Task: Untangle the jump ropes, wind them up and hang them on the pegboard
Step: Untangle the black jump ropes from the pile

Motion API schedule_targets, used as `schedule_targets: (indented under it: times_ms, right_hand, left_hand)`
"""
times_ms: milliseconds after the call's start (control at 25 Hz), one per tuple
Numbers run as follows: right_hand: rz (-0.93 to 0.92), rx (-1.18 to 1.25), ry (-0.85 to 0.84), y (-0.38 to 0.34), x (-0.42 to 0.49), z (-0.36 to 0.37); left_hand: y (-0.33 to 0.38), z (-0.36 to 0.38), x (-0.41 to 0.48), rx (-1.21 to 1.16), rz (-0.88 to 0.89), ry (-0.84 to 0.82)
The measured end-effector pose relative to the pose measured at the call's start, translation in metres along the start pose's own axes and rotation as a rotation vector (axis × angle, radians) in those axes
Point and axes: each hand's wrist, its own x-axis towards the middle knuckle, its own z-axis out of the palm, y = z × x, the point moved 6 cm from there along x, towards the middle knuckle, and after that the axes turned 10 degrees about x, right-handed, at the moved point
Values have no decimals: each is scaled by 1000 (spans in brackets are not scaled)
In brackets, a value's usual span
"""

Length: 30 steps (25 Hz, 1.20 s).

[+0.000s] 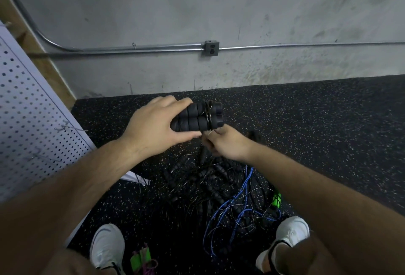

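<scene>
Left hand: left hand (157, 125) closed around the pair of black foam handles (192, 119), held side by side above the floor, thumb below, fingers on top.
Right hand: right hand (225, 143) pinched shut just beneath the right end of the handles, apparently on the thin black cord (208, 114) looped round them; the exact hold is hidden by the fingers.
Step in hand: winding, by the look of it; a few turns sit on the handles.
Remaining ropes: tangled pile (219, 191) on the floor between the shoes (107, 246), including a blue rope (238, 204) and a green handle (276, 200); cords cross too densely to trace.
Handling: foam grips look soft, light and non-slip; best held at mid-length. Cord looks thin and springy, likely to uncoil if tension drops.
Pegboard: white pegboard (26, 121) at left, leaning or wall-mounted, wire hooks (65, 126) bare.
Surface: black speckled rubber floor (328, 132).
Room: grey concrete wall (219, 11) far side, metal conduit (131, 48) and outlet box (211, 48).
</scene>
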Motion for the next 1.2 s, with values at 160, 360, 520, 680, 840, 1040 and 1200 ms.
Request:
schedule_targets:
  times_ms: [160, 360, 520, 680, 840, 1040, 1200]
  right_hand:
    - [-7, 39, 19, -4, -1, 18]
    - [58, -243, -28, -24, -20, 22]
    - [-4, -360, -53, -57, -42, 23]
    - [-224, -603, 95, -92, -54, -7]
    - [-348, -750, 175, -86, -46, -34]
    - [-298, -458, 131, -58, -31, -72]
    - [-279, -176, 112, -40, -20, -71]
  left_hand:
    - [-18, 5, 1, 83, -31, -2]
    - [-29, 7, 2, 148, -53, 32]
    - [-42, 13, 3, 218, -35, 25]
    - [-29, 21, 1, 268, 67, 3]
    - [8, 28, -12, 281, 285, 15]
    - [35, 12, -20, 124, 336, 57]
    - [40, -8, -22, -17, 249, 51]
